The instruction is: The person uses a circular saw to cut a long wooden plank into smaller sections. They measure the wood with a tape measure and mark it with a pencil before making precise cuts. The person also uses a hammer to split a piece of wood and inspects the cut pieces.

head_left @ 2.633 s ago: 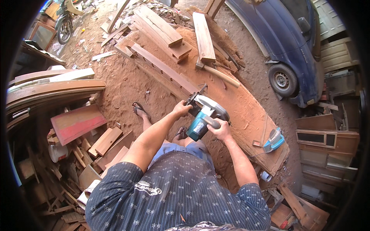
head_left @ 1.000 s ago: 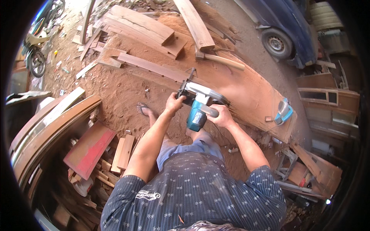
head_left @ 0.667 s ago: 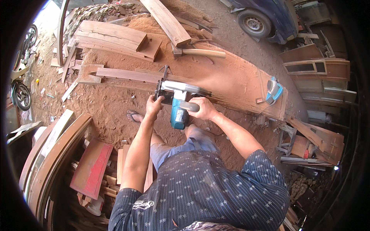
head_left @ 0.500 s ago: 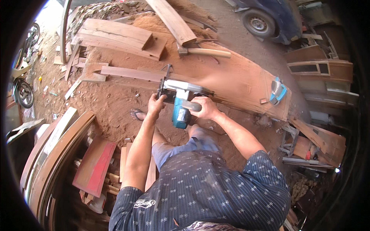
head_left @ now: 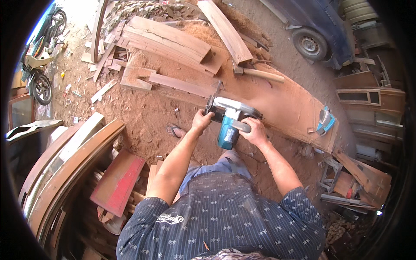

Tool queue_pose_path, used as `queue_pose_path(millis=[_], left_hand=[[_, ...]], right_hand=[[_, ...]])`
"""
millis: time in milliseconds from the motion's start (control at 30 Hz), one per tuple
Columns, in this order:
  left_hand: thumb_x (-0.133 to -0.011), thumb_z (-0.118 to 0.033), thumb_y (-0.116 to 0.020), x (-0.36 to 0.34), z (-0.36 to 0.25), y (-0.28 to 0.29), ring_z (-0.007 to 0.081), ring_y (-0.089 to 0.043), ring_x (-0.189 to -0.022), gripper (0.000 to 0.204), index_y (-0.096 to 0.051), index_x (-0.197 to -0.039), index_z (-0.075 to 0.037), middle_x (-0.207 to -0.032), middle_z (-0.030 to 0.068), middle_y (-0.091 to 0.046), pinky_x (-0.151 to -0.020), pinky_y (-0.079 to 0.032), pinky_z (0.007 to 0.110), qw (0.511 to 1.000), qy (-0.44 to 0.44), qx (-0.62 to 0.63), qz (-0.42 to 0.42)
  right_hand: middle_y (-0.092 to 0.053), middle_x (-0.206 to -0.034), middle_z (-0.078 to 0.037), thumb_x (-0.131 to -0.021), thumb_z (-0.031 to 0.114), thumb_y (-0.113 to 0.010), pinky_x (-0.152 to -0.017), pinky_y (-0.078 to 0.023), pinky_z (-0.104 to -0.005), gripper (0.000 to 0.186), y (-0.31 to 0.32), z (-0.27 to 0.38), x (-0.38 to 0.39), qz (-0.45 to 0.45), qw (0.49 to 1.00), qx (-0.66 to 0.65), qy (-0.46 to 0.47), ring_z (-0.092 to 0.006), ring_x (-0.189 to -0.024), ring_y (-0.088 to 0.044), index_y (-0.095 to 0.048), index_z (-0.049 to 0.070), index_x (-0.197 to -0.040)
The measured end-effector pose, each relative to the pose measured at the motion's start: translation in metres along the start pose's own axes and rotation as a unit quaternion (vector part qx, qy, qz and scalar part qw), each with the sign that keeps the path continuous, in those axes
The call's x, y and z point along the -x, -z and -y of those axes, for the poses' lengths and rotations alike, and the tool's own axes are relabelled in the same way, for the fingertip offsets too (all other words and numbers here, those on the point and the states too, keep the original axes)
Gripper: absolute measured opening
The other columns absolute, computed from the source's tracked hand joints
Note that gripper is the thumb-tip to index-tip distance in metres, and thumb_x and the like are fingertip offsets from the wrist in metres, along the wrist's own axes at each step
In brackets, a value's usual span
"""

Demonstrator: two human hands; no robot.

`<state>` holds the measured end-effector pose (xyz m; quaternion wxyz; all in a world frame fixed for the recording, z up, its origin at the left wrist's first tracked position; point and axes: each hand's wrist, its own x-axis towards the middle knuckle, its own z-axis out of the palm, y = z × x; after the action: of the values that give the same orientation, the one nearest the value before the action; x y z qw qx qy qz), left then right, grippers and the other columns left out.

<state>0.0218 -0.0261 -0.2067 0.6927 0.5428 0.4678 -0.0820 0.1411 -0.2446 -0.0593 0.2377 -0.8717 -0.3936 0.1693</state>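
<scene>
A circular saw [head_left: 228, 135] with a teal motor housing and silver guard rests at the near edge of a sawdust-covered wooden worktop [head_left: 299, 113]. My right hand [head_left: 256, 131] is wrapped round its grey rear handle. At the saw's left end, my left hand [head_left: 202, 121] is closed on the dark edge of its base plate. A narrow reddish plank [head_left: 180, 84] runs left from the saw along the worktop. The blade and the cut beneath the saw are hidden from view. Haze like fine dust blurs the worktop to the saw's right.
Thick boards [head_left: 171, 40] and a long beam [head_left: 225, 30] lie across the far side. A teal power tool [head_left: 326, 121] sits at the worktop's right end. Curved timber frames [head_left: 73, 169] and a red-painted panel [head_left: 118, 181] stand near left. A blue vehicle [head_left: 323, 26] is parked far right.
The whole view has swung, so the scene sits farther right in the picture. Both hands keep their hold on the saw; any slide along the plank is too small to tell.
</scene>
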Motion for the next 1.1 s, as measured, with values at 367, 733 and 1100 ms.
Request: queue_pose_path(millis=[367, 733, 1100], left_hand=[[-0.087, -0.026, -0.073, -0.012, -0.006, 0.017, 0.014, -0.059, -0.062, 0.041, -0.065, -0.117, 0.001, -0.081, 0.0053, -0.066, -0.057, -0.05, 0.031, 0.999, 0.01, 0.02, 0.045], [-0.093, -0.027, -0.065, -0.03, -0.016, 0.046, 0.0207, -0.065, -0.083, 0.031, -0.064, -0.115, -0.005, -0.099, 0.0077, -0.069, -0.075, -0.057, 0.037, 0.988, 0.053, 0.019, 0.144], [-0.093, -0.024, -0.066, -0.037, -0.018, 0.068, 0.0198, -0.065, -0.073, 0.026, -0.062, -0.108, -0.003, -0.089, 0.0089, -0.069, -0.064, -0.054, 0.034, 0.984, 0.057, 0.033, 0.166]], right_hand=[[-0.07, -0.087, -0.017, -0.075, 0.021, -0.077, -0.073, -0.053, -0.0456, 0.02, -0.009, 0.01, -0.007, 0.01, 0.998, -0.067, -0.007, -0.0379, -0.085, -0.068, -0.069, 0.007, -0.088], [-0.073, -0.09, -0.016, -0.07, 0.022, -0.078, -0.079, -0.054, -0.0502, 0.026, -0.021, 0.009, -0.019, 0.027, 0.997, -0.058, -0.035, -0.0377, -0.09, -0.07, -0.072, 0.011, -0.093], [-0.073, -0.087, -0.015, -0.069, 0.017, -0.077, -0.074, -0.053, -0.0461, 0.022, -0.031, 0.032, -0.025, 0.015, 0.996, -0.064, -0.056, -0.0364, -0.084, -0.07, -0.07, 0.009, -0.087]])
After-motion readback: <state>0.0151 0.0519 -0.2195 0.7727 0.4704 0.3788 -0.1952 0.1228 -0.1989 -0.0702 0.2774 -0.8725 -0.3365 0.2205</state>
